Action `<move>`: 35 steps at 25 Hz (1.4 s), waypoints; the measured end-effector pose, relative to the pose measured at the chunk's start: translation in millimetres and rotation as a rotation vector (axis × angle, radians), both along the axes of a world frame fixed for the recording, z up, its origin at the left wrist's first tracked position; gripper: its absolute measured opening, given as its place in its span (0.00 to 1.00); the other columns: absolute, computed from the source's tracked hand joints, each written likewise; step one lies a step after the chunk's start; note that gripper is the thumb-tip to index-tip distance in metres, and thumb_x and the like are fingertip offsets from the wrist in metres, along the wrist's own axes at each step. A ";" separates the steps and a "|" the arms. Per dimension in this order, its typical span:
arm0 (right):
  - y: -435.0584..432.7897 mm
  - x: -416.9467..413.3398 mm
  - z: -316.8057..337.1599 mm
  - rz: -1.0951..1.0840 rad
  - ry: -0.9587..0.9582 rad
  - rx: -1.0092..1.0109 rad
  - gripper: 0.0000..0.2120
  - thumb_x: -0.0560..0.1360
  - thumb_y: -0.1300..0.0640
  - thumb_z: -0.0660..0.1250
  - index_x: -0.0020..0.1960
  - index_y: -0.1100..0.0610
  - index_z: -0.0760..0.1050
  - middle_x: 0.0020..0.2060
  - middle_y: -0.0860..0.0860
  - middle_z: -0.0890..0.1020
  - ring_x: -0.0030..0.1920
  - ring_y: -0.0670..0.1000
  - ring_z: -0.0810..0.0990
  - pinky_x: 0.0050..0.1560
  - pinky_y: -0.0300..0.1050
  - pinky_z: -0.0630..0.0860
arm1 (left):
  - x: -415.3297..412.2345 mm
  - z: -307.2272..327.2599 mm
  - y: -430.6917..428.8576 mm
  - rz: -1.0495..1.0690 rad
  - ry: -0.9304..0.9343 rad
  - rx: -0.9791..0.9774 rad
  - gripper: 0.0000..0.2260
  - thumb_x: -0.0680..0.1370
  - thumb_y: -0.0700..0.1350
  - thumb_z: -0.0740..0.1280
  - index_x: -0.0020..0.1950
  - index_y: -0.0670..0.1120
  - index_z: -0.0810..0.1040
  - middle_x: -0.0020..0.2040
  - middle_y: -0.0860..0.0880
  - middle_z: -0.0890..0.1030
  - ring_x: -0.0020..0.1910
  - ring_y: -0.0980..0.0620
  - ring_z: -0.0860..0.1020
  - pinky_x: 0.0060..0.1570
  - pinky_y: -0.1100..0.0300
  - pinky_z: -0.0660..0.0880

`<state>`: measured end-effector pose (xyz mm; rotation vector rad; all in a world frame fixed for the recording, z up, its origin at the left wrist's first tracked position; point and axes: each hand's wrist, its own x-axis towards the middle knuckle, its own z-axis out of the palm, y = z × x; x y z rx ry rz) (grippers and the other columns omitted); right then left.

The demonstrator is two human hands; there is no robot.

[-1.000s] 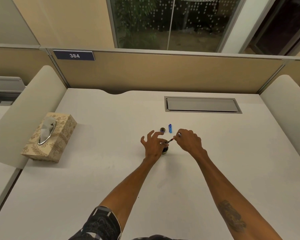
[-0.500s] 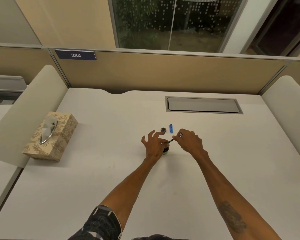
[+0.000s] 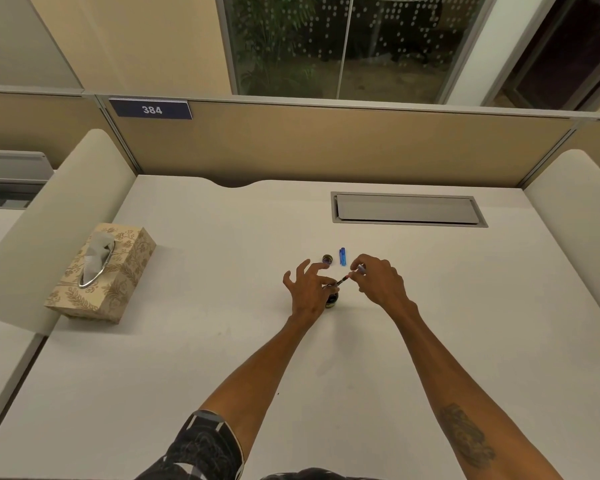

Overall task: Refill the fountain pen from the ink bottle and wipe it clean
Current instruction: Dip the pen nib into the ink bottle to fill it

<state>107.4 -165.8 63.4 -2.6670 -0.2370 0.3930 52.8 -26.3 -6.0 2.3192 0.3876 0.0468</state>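
The fountain pen (image 3: 350, 275) sits slanted in your right hand (image 3: 380, 285), pinched between the thumb and fingertips near its upper end, with its lower tip angled down toward the mouth of the ink bottle (image 3: 332, 298); whether the tip is inside the ink is too small to tell. Your left hand (image 3: 309, 292) steadies the small dark bottle on the white tabletop (image 3: 194, 358), thumb and forefinger closed at its neck while the other fingers fan out loosely. Just beyond the hands lie the bottle's round cap (image 3: 327, 259) and, beside it, a small blue piece (image 3: 342, 256) that may be the pen's cap. Well off to your left stands a patterned tissue box (image 3: 118, 271) with a tissue poking out. A recessed metal cable hatch (image 3: 408, 209) lies farther back on your right.
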 end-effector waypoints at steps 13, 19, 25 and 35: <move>3.5 1.8 -4.0 0.013 -0.053 -0.081 0.10 0.79 0.54 0.63 0.54 0.59 0.78 0.47 0.56 0.83 0.46 0.57 0.81 0.47 0.51 0.77 | 0.6 -4.7 1.7 -0.011 -0.029 -0.004 0.05 0.76 0.48 0.71 0.49 0.51 0.86 0.67 0.58 0.76 0.76 0.53 0.59 0.71 0.46 0.44; 5.0 0.7 -6.4 -0.017 -0.049 -0.090 0.08 0.79 0.54 0.62 0.51 0.58 0.77 0.45 0.56 0.83 0.43 0.56 0.80 0.45 0.51 0.79 | 1.9 -8.7 1.3 -0.011 -0.049 -0.005 0.05 0.75 0.49 0.71 0.48 0.52 0.86 0.66 0.58 0.76 0.75 0.53 0.60 0.71 0.46 0.44; 5.3 -1.5 -8.5 -0.032 -0.012 0.034 0.09 0.79 0.51 0.60 0.51 0.56 0.75 0.44 0.54 0.83 0.42 0.55 0.81 0.43 0.48 0.78 | 1.3 -11.4 2.1 0.009 -0.036 -0.059 0.06 0.75 0.50 0.71 0.50 0.52 0.85 0.66 0.59 0.77 0.75 0.54 0.59 0.70 0.47 0.43; 5.5 5.4 -8.4 -0.226 0.125 0.292 0.14 0.82 0.55 0.55 0.58 0.62 0.74 0.49 0.57 0.80 0.45 0.52 0.75 0.47 0.45 0.71 | 3.5 -10.4 0.0 0.027 -0.060 -0.094 0.07 0.75 0.50 0.72 0.52 0.51 0.86 0.68 0.56 0.76 0.75 0.52 0.60 0.71 0.44 0.49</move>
